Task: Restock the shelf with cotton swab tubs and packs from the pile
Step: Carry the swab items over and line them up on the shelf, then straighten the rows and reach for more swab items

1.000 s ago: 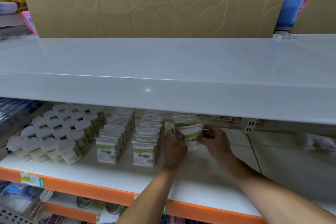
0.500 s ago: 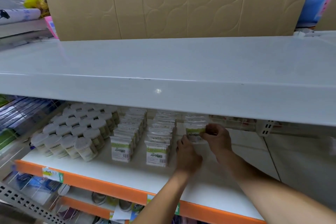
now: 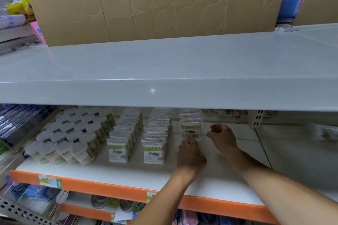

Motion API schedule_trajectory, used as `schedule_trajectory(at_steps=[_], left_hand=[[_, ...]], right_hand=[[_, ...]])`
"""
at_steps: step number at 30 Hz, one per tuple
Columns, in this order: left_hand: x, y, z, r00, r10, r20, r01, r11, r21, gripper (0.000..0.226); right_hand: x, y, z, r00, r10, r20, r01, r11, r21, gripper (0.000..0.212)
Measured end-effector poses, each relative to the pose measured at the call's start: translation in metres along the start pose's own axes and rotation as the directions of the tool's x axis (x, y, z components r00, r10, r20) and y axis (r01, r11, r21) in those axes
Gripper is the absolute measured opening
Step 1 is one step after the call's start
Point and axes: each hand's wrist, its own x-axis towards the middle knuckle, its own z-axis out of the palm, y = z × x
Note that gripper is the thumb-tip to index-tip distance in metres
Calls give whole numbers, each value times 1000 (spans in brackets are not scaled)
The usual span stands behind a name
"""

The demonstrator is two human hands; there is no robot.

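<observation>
A big brown cardboard sheet (image 3: 146, 3) stands at the back, on top of the wide white top shelf (image 3: 164, 64). Under it is the lower shelf (image 3: 128, 175), white with an orange front edge. A price tag (image 3: 49, 181) sticks on that edge at the left.

On the left of the lower shelf stands a big group of round tubs (image 3: 73, 133) with white lids. They are packed close in rows and lean back a little. You can see thin swab sticks inside the front ones.

Next to the tubs stand two long rows of clear packs, the left row (image 3: 124, 137) and the middle row (image 3: 157, 137). Each pack has a green and white label. The packs stand one behind the other, touching.

A third row (image 3: 191, 126) is just to the right of the middle row. It is short and sits far back under the top shelf. Its front pack is blurry.

Both arms reach in from the bottom right. The left hand (image 3: 190, 153) is just in front of the third row, with its fingers curled at the bottom of the front pack. The right hand (image 3: 222, 136) is just right of that pack. Its fingers are curled and seem to pinch the pack's clear edge, but the blur makes it hard to be sure.

On the shelf below lie small rolls (image 3: 117, 202) and other blurry things.
</observation>
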Motion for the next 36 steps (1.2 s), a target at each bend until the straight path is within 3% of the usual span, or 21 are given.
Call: schedule_trajectory(at_steps=[4,9,16,27,36], left_hand=[[-3,15,2,994,105,22,-106,994,41,33],[-1,38,14,980,167,111,-176,981,77,30],[1,70,28,952,183,244,-219,967,131,30],[-8,126,52,923,261,283,-313,937,157,28],[-23,189,85,905,285,316,-357,913,198,27]], right_hand=[[-10,6,-31,994,-99,49,106,978,-180,32],[-23,17,-77,939,-195,283,313,827,-467,40],[-38,32,-128,922,-22,387,261,773,-578,46],[-66,60,-203,950,175,260,34,766,-642,46],[-75,83,-275,951,206,229,12,718,-696,51]])
